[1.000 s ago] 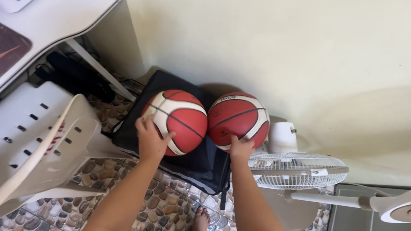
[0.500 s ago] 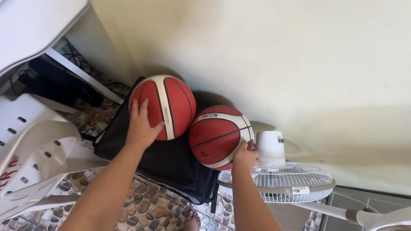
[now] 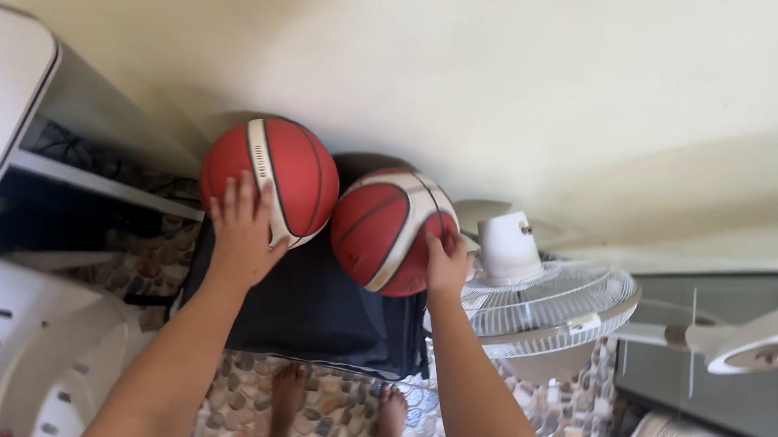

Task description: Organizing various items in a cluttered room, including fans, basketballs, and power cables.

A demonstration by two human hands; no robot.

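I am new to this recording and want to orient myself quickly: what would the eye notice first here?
Two red and white basketballs stand out at the centre, against the pale wall: the left hand is pressed on the left basketball, the right hand on the right basketball. Under them lies a dark bag on the pebble floor. A white fan stands just to the right.

So there's two red and white basketballs up against a cream wall (image 3: 535, 81). The left hand (image 3: 243, 233) is flat on the left ball (image 3: 269, 181), fingers (image 3: 237, 196) spread over it, and the right hand (image 3: 447, 267) cups the right ball (image 3: 394, 231), which sits just beside the left ball and a bit lower. Below the left ball there's a dark bag (image 3: 313, 311) on the pebble floor (image 3: 332, 413). A white fan (image 3: 547, 305) sits well to the ball's right, and a white plastic chair (image 3: 5, 353) down to its left.
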